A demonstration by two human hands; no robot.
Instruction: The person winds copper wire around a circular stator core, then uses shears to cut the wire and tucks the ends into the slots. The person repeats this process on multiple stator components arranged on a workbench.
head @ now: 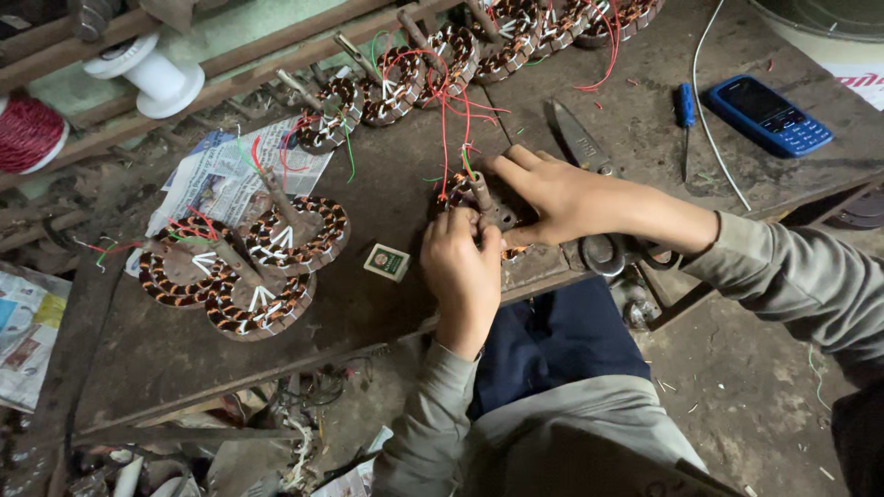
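Now, quick notes:
L hand: fingers curled shut, pinching wires on stator.
R hand: laid flat, fingers spread, pressing stator.
Stator: near bench front edge, scissors beside.

Single head-worn view, looking steeply down from close above the workbench. Frame covers bench top, both forearms, the lap and floor below. No second view overlaps.
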